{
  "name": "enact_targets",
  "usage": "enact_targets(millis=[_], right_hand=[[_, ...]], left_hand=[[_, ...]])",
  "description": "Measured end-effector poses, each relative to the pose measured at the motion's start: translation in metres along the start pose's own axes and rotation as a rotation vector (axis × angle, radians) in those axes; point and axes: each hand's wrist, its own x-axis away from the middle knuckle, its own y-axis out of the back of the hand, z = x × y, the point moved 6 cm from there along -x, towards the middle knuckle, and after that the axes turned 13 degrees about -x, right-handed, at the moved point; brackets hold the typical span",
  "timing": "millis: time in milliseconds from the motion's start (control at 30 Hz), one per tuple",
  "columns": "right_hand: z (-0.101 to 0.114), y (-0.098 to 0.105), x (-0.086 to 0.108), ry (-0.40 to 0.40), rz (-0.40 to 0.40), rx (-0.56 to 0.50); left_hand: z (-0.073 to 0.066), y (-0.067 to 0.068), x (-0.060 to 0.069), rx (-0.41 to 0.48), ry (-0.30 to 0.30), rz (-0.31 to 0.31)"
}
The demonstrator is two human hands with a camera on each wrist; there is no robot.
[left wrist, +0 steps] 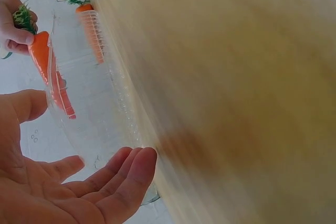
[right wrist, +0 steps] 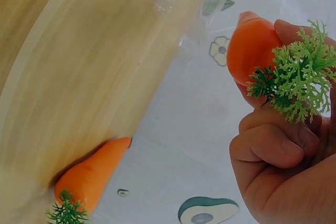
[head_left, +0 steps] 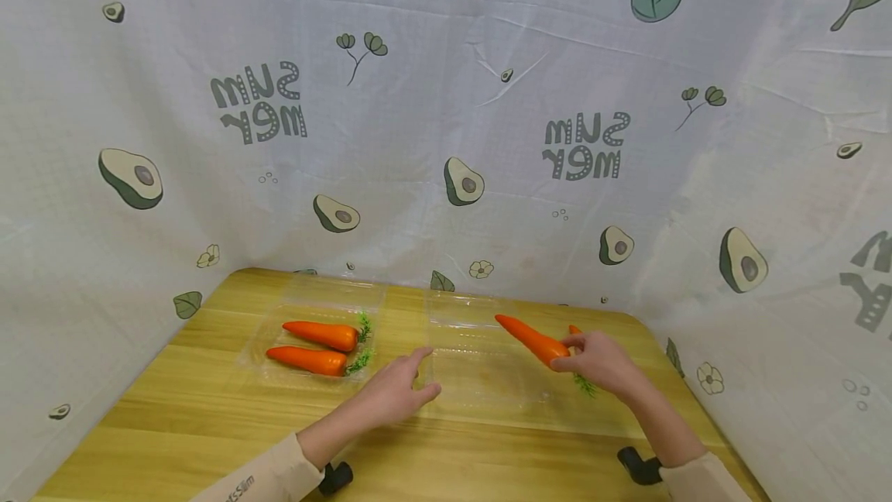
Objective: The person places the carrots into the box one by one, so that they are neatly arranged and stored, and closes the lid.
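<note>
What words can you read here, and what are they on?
"sum mer": printed backwards on the cloth, left of the middle.
"sum mer": backwards again on the same cloth, right of the middle.
Larger letters on the cloth run off the picture's right edge: can't be read whole.
Print on the left sleeve: too small to read surely.

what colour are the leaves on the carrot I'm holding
Light and dark green leaves, clearest in the right wrist view.

Soft light brightens the head view; the left wrist view's tabletop (left wrist: 252, 66) blurs.
</note>
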Motion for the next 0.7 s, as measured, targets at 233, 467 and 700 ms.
enact_targets(millis=[233,467,700], right_hand=[[0.008,-0.004,-0.003,0.033,0.024,0.009],[0.016,-0.009,-0.006,0.064,0.054,0.022],[0.019,-0.015,-0.014,0.055,0.074,0.017]], left_hand=[[0.0,-0.001,0.0,-0.001,0.006,0.004],[0.001,-0.001,0.0,0.007,0.018,0.007],[0.001,-0.001,0.0,0.012,0.02,0.007]])
